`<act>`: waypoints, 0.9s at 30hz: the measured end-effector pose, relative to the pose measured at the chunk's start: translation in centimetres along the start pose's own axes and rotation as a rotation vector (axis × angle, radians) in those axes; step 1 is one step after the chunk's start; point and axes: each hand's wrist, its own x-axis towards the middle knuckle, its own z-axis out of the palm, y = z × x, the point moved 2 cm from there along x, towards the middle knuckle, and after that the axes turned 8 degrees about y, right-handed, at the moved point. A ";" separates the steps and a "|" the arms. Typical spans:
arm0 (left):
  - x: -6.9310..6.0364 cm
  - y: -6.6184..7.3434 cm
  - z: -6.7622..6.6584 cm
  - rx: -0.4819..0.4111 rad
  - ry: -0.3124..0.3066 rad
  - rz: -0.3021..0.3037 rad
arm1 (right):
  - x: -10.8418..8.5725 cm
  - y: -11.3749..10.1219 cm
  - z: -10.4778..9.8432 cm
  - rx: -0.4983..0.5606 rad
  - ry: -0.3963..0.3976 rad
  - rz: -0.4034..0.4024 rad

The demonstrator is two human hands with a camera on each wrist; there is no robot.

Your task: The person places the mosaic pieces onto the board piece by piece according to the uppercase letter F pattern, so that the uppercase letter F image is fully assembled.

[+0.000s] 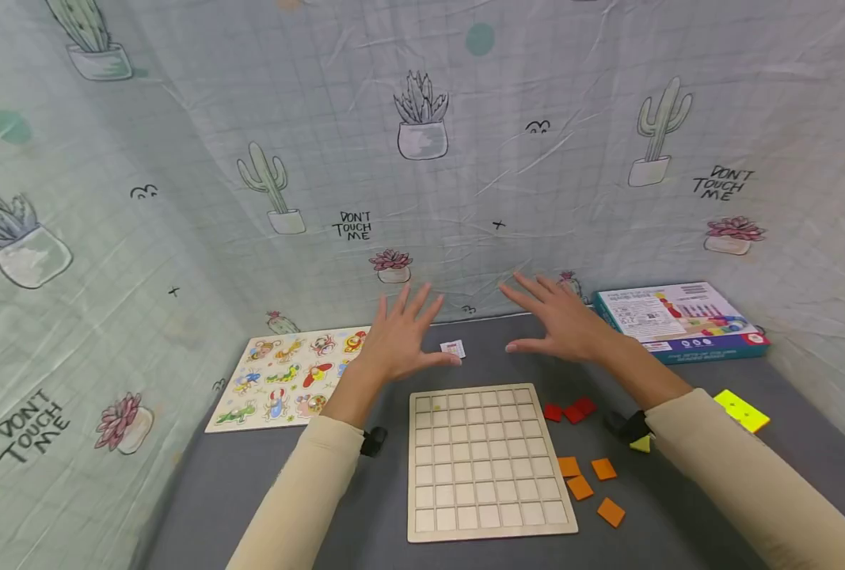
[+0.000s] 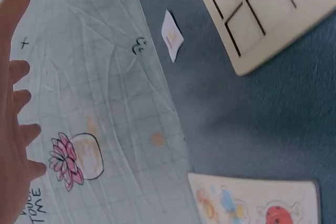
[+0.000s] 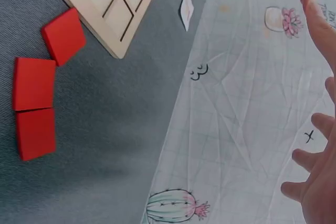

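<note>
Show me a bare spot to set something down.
Free: table in front of the puzzle, left of the board; another patch behind the board, right of the card. Crowded: right of the board, among red tiles, orange tiles and yellow pieces.

Left hand, right hand, both raised, fingers spread (thumbs inward)

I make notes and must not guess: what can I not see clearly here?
Animal board: head view, right part hidden by left forearm.
White card: head view, print too small; left wrist view, blurred.
Small yellow piece: head view, partly hidden by right sleeve.
Box: head view, fine print too small.
Grid board: both wrist views, cut off by picture edge.
</note>
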 end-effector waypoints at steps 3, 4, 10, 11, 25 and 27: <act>-0.7 0.3 -0.2 -0.022 -0.028 -0.009 | -0.8 -0.2 -0.1 0.045 0.025 -0.024; -1.0 0.5 -0.2 -0.031 -0.034 -0.012 | -1.1 -0.3 -0.2 0.060 0.029 -0.026; -3.3 1.1 -0.3 -0.096 -0.077 -0.012 | -3.4 -0.5 0.0 0.158 0.007 0.009; -3.7 1.2 -0.3 -0.110 -0.082 -0.010 | -3.7 -0.4 0.1 0.172 0.004 0.016; -9.1 2.0 3.0 -0.290 -0.192 -0.013 | -8.5 0.4 2.3 0.217 -0.058 0.035; -9.8 2.0 3.3 -0.326 -0.207 -0.018 | -8.9 0.6 2.5 0.215 -0.087 0.038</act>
